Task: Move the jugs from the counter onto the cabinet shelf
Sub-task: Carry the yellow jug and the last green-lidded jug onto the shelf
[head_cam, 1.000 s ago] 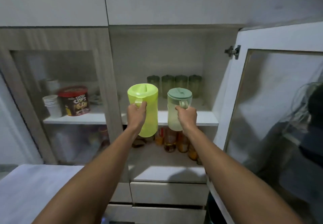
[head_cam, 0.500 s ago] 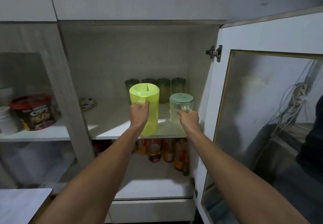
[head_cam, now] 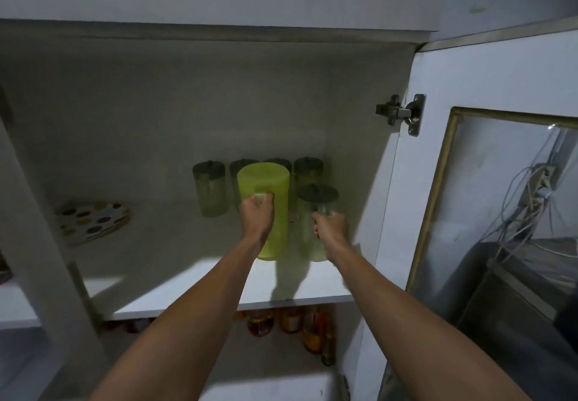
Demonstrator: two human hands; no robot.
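A lime-yellow jug (head_cam: 276, 212) stands on the white cabinet shelf (head_cam: 194, 288), and my left hand (head_cam: 257, 216) grips its handle. Right beside it is a clear jug with a green lid (head_cam: 312, 212), its base on the same shelf; my right hand (head_cam: 331, 230) is closed on its handle. Both jugs sit deep inside the open cabinet, just in front of a row of lidded glasses (head_cam: 209, 187). My forearms hide part of each jug's lower side.
A spotted plate (head_cam: 93, 222) lies at the shelf's left. The glass-paned cabinet door (head_cam: 488, 212) hangs open on the right, with its hinge (head_cam: 402, 112) near the top. Several bottles (head_cam: 291, 322) stand on the shelf below.
Both hands have pushed the jugs further into the cabinet and set them down on the shelf. The view has moved closer and tilted up.
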